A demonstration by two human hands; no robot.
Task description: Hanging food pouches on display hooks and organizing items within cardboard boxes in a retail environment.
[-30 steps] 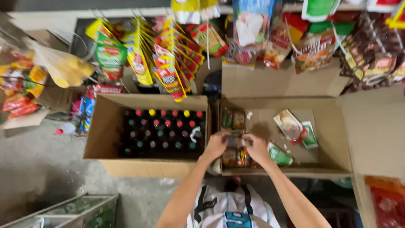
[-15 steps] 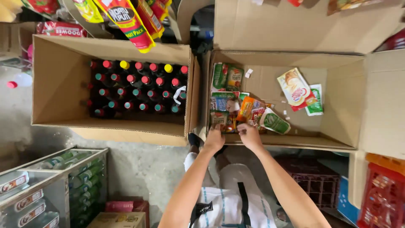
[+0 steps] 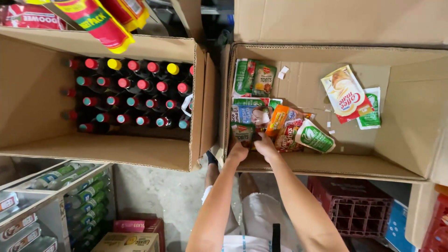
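My left hand and my right hand reach side by side over the near wall of an open cardboard box. Both rest on a small green pouch lying at the box's near left corner. Around it lie more pouches: an orange one, a white and green one and a blue one. Whether the fingers grip the green pouch or only touch it is hidden.
A second open box on the left holds several dark bottles with red, yellow and teal caps. A cream sachet lies at the right box's far side. Below stand a red crate and shrink-wrapped bottles.
The view has dropped from the hanging sachet strips onto the boxes. My hands lowered the pouch from mid-box to the near left corner.
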